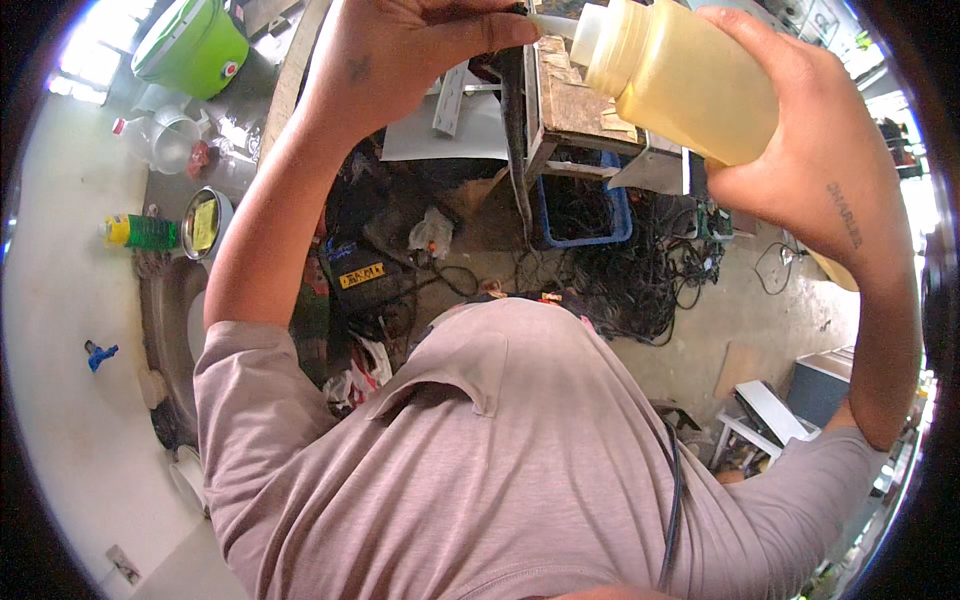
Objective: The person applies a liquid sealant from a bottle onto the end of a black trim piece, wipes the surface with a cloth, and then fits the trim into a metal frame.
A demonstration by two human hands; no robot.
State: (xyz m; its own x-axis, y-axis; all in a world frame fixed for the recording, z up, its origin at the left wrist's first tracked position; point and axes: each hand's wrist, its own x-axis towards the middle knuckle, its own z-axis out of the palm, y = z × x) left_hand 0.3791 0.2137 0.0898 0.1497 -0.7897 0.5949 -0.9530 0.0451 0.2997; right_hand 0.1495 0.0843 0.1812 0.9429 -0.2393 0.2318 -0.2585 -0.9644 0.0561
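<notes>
My right hand (820, 140) is wrapped round a squeeze bottle (690, 85), translucent and filled with something pale yellow. The bottle is tipped on its side, and its white cap with a narrow nozzle (588, 32) points left. At the top edge, my left hand (400, 60) is closed, its thumb pressed toward the fingers, which are partly cut off by the frame. The nozzle's tip meets the end of that thumb. Something small and dark shows by the left fingertips, but I cannot make out what it is.
Below the hands stands a worn wooden workbench (565, 95) with a blue crate (585, 240) of black cables underneath. Tangled cables (650, 300) spread over the floor. At left are a green bucket (200, 50), a metal bowl (207, 222) and a green-yellow bottle (140, 232).
</notes>
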